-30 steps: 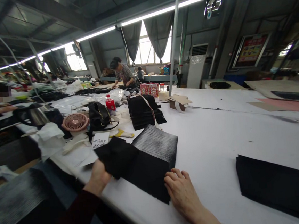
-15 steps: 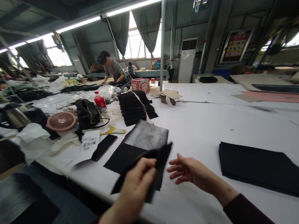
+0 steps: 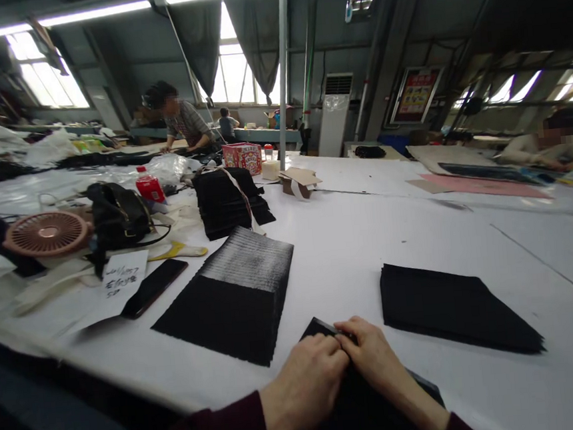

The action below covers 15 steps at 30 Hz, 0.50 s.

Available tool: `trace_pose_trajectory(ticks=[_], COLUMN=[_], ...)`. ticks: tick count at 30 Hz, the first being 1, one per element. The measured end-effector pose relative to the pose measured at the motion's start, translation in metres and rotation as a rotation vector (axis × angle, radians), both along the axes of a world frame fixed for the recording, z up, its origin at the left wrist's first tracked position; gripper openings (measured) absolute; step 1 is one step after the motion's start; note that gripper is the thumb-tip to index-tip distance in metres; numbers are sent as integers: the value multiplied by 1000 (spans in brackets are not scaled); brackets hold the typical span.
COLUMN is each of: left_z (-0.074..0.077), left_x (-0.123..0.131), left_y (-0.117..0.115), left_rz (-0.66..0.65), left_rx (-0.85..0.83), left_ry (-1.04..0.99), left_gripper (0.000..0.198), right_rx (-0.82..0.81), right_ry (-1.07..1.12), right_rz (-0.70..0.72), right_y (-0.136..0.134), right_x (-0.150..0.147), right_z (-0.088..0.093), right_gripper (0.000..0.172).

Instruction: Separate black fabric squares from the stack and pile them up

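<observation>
Low at the front of the table lies a black fabric piece, its near part running out of the picture. My left hand is closed on its upper edge, knuckles up. Right beside it, my right hand pinches the same edge, where a thin grey strip shows; the fingertips of both hands nearly meet and partly hide the cloth. To the left lies a stack of black fabric panels with a shiny grey band across the far half. A folded-looking stack of black cut pieces rests to the right.
A phone and a handwritten paper lie at left, near a pink fan and a black bag. Behind are a tied black bundle, a red bottle and a metal pole. Co-workers sit or stand farther back.
My left hand has brought the black fabric piece down to the right onto the table. My right hand, open before, has closed on its edge. The view has turned right.
</observation>
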State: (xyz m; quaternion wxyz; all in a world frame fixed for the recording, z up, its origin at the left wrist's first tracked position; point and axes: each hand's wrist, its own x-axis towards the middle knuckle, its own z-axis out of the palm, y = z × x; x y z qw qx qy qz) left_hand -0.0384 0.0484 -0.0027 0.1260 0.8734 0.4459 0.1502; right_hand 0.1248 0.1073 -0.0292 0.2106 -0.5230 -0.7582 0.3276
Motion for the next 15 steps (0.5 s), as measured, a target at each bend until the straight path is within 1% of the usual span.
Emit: trace_pose_trajectory(ticks=[1,3,5,7,8,10,12,13,15], left_z=[0,-4,-11,-16,-16,-16,-17,-18,-21], left_x=[-12,-30,-39,-42,-42,-40,-39,-39,-40], left_y=[5,13,17,17,16,14,13,13,13], left_rz=[40,81,97,127,149,185,190,181,166], left_rx=[32,71,106,137,146,162,176,181,181], left_ry=[19,65,101,100,92,89,128,156,197], left_gripper=[11,14,14,12,13,28,39,41,38], right_rx=[71,247,430,571,619,672,698,706,723], right_ry=[-11,-32,-44,-50,-56,-78,-112,-128,-154], right_rz=[0,4,19,61,89,141,176,190,206], right_y=[-4,-10,-13,-15,-16,-18,-20,-20,-22], right_x=[-3,-7,-7,-5,-4,-3,-2,-2,-2], right_z=[-6,-19,-30,-37,-39,-41,-40,-39,-39], right_gripper=[24,26,28,31,31,32,35,37,41])
